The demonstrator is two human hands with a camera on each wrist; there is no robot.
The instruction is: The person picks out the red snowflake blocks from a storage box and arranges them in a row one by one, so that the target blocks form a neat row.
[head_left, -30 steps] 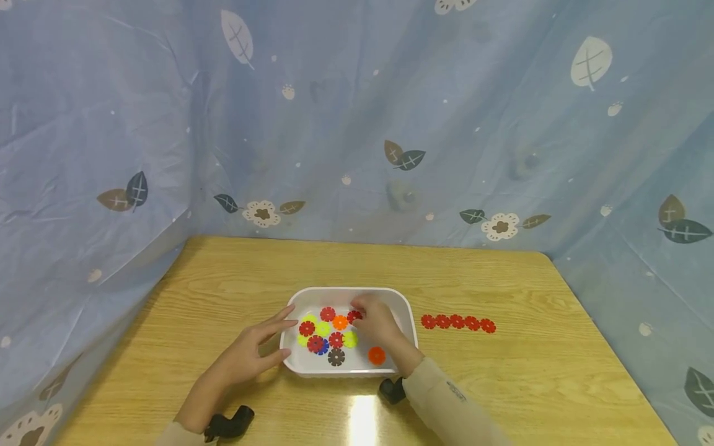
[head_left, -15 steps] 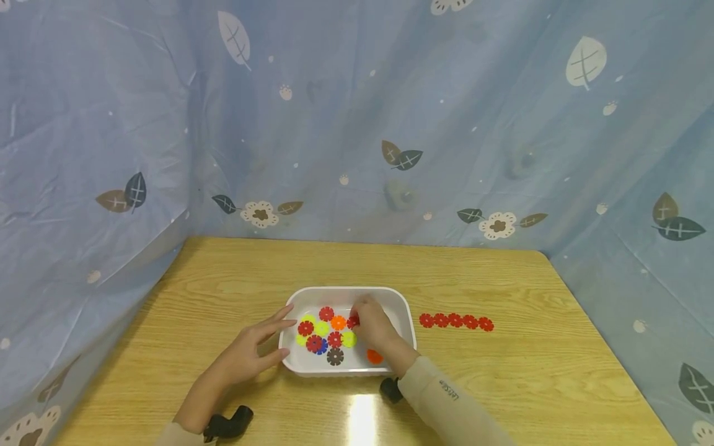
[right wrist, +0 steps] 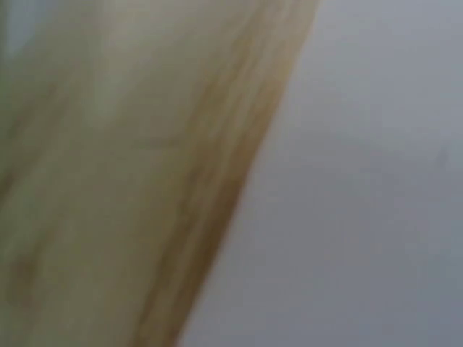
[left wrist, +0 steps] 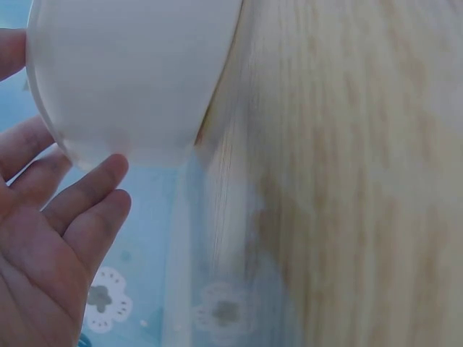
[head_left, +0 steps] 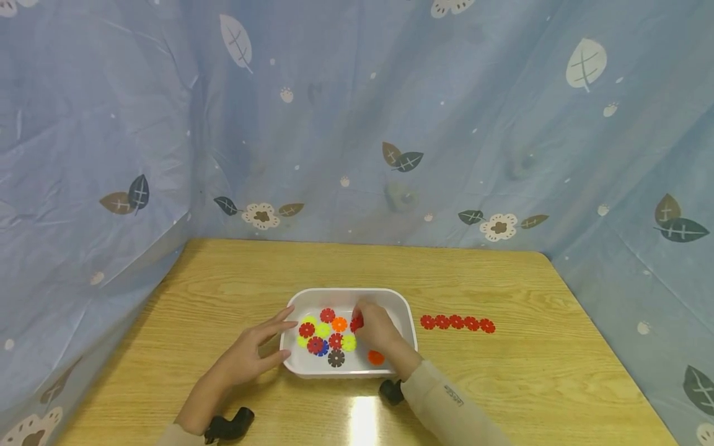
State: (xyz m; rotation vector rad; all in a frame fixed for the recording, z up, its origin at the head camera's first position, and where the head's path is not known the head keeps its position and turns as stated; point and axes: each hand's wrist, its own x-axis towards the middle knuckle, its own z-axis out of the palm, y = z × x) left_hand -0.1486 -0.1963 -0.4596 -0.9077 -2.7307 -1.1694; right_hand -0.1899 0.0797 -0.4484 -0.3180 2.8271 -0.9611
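Head camera overlooks the tray (head_left: 355, 363), wrist cameras nearer.

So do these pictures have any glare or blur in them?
Head view: a bright glare patch on the table, in front of the white tray; left wrist view: the left hand fairly clear, the tabletop faintly mirroring the patterned cloth; right wrist view: dim and blurred all over, the tray just a flat grey area.

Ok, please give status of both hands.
Left hand touching white plastic tray. Right hand pinching red, round, notched disc inside. Orange notched disc nearby, nothing visibly blocking.
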